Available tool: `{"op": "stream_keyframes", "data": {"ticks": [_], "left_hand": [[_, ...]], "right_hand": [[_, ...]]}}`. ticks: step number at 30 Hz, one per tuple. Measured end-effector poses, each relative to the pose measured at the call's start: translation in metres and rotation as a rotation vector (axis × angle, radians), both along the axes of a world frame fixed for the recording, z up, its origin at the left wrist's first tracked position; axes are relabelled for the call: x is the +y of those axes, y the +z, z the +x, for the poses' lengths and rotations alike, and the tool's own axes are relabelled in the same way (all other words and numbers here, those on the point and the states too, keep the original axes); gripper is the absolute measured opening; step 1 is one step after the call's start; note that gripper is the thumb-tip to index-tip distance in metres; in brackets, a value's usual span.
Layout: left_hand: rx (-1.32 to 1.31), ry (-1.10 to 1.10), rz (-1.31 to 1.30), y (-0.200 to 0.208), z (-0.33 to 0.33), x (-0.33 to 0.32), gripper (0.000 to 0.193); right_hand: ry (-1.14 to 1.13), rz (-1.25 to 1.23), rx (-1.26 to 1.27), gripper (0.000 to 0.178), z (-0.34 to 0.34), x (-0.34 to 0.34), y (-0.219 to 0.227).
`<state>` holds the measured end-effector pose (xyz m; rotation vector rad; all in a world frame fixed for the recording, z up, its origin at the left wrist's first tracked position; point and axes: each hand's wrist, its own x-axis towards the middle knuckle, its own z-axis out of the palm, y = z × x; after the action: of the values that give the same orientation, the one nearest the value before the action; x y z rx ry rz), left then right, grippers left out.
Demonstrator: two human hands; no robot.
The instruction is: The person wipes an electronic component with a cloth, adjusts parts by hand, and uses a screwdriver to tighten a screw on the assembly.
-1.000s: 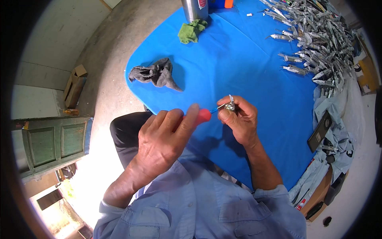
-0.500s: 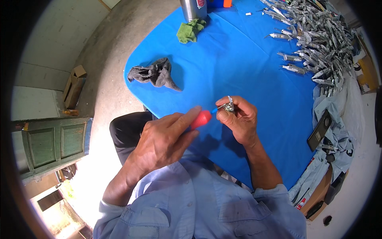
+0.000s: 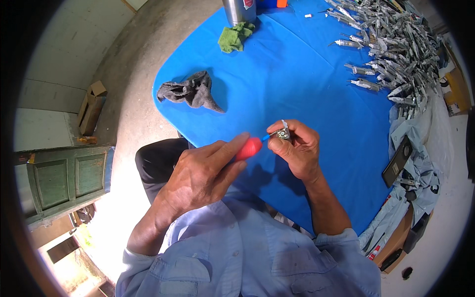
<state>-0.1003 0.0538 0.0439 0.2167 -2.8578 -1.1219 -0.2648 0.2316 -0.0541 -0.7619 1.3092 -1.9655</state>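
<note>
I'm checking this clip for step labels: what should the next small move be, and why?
Probably a small twist of the red-handled screwdriver by the left hand, since its blue shaft points at the small silvery metal part, which the right hand pinches between thumb and fingers.
</note>
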Motion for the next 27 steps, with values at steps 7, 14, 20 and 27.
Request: {"op": "stream_keyframes", "data": {"ticks": [7,14,20,27], "left_hand": [[-0.016,-0.002,0.015,0.002,0.000,-0.001,0.050],[-0.015,0.005,0.063,0.002,-0.001,0.000,0.050],[-0.100,0.025,0.108,0.013,-0.004,0.000,0.046],[-0.001,-0.051,-0.182,0.014,-0.002,0.004,0.051]], "right_hand": [[-0.006,-0.005,0.013,0.020,-0.001,0.000,0.000],[-0.014,-0.009,0.023,0.020,0.000,0.000,0.002],[-0.012,-0.011,0.020,0.019,0.000,0.000,0.001],[-0.026,0.019,0.012,0.023,0.002,0.000,0.001]]}}
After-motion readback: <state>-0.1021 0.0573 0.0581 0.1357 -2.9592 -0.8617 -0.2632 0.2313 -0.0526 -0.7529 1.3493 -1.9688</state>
